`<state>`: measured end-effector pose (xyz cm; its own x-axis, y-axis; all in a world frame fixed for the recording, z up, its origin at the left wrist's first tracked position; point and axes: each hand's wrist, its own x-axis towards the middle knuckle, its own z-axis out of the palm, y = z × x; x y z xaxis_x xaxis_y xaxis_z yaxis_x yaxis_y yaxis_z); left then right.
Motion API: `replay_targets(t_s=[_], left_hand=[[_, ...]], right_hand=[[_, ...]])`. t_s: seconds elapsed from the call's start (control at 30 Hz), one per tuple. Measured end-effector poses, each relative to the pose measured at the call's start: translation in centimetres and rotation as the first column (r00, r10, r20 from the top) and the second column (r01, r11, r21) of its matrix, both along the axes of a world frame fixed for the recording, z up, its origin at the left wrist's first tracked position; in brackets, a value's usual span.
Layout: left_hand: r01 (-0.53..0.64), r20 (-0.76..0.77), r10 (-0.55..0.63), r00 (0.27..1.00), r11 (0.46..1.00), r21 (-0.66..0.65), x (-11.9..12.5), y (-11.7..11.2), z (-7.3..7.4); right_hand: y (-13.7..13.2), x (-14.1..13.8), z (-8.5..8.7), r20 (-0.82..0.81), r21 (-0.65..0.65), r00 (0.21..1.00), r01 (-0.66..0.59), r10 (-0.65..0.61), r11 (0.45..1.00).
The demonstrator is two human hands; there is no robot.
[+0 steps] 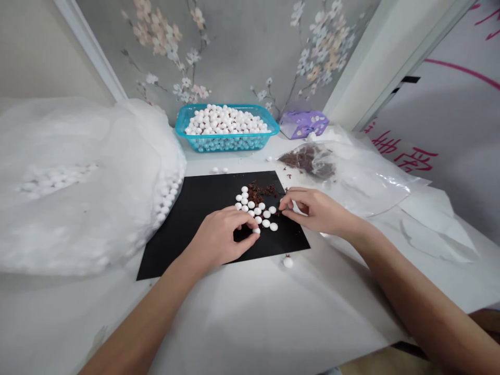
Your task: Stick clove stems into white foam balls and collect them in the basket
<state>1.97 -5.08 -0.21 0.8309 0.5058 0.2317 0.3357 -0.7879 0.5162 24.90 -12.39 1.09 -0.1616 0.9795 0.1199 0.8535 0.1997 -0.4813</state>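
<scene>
1. Glossy white round beads [258, 211] are spread in a loose cluster on a black sheet [187, 208].
2. Crumbled dark brown flakes [258, 192] are heaped just above the cluster.
3. A single white bead [288, 262] is placed on the tabletop [234, 323], just off the sheet, topped by a brown fleck.

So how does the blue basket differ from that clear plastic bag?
The blue basket is rigid and rectangular, while the clear plastic bag is soft, crumpled and lying flat. The basket is heaped with white round pieces, whereas the bag holds a clump of brown flakes. The basket stands back against the wall; the bag spreads out to its right. Both rest on the white tabletop and are see-through.
</scene>
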Motion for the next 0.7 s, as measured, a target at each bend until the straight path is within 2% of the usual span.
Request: replay_targets(t_s=[0.27,0.47,0.7], left_hand=[[-0.013,0.007,0.013,1.000,1.000,0.000,-0.05,-0.03,-0.08],[-0.010,0.011,0.010,1.000,1.000,-0.002,-0.04,0.04,-0.13],[-0.056,0.018,0.057,0.998,0.997,-0.060,0.04,-0.06,-0.01]], right_hand=[[0.15,0.19,-0.16,0.029,0.016,0.998,-0.055,0.055,0.998],[0.20,-0.22,-0.02,0.029,0.022,0.999,0.019,-0.019,1.000],[0.13,-0.17,0.06,0.010,0.001,0.999,-0.038,0.038,0.999]])
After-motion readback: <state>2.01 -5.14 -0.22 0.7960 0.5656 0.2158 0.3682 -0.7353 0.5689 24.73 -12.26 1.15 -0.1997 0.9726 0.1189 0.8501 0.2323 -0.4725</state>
